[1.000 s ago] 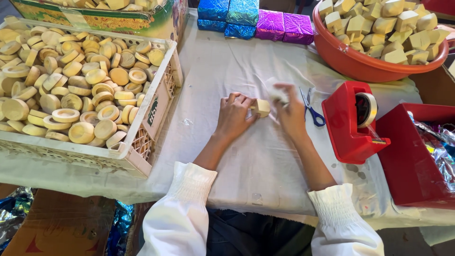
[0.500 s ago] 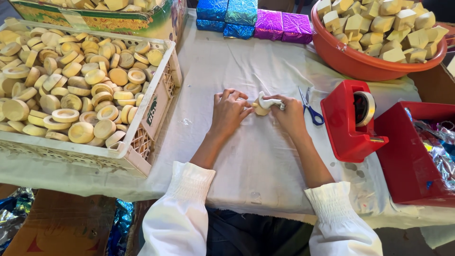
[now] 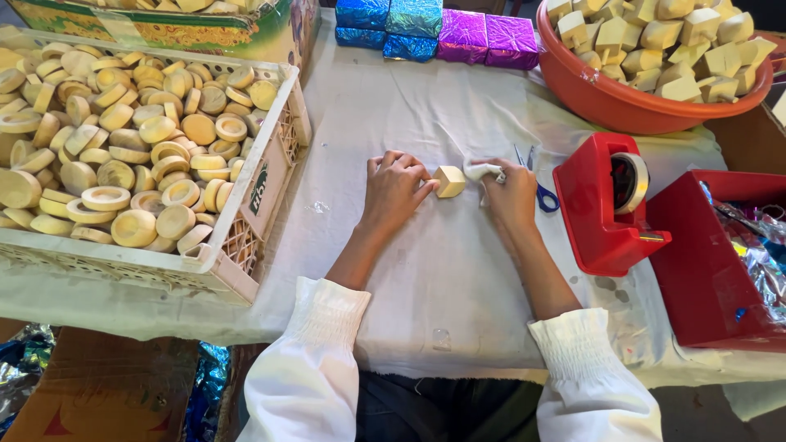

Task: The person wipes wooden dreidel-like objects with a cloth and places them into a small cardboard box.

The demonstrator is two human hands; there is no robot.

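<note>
White cloth point(image 3: 442, 270) bears a wooden block point(image 3: 449, 181), left hand point(image 3: 395, 189) fingertips touching it, right hand point(image 3: 509, 195) beside it clutching a rag point(image 3: 483, 171).

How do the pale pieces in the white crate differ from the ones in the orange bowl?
The crate pieces are round flat discs, many with a dished middle; the bowl pieces are blocky chunks with flat faces and corners. The crate sits at the left, the bowl at the far right. Both are heaped loosely and share a pale cream colour.
</note>
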